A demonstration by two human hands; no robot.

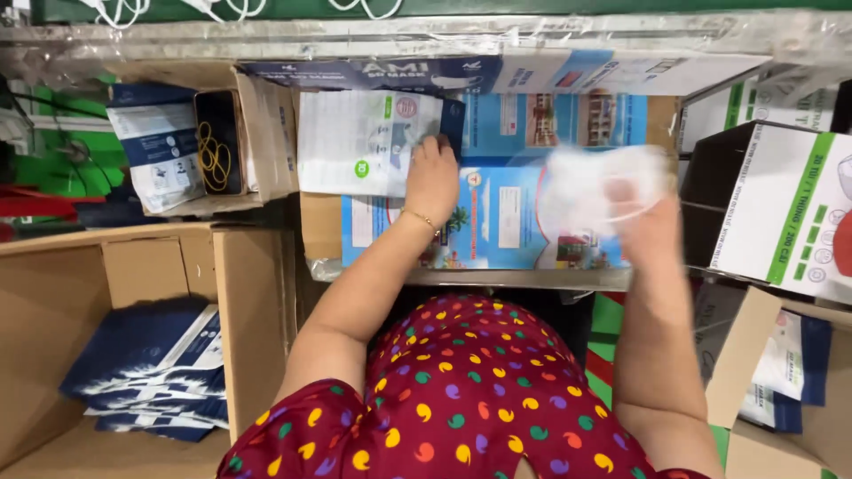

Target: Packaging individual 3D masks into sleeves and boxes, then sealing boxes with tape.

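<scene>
My left hand (432,177) presses flat on the white-and-blue pouch (364,142), steadying it on the tabletop (524,278); my right hand (643,222), blurred, pinches white masks (599,182).

Pouch stack (364,142) left of hand-held, seemingly blurred masks (603,186).

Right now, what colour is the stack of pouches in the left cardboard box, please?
Dark blue and white pouches, head view.

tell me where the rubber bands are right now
In the head view, the yellow rubber bands lie in a small open carton at upper left, just left of the flat pouch under the left hand.
</scene>
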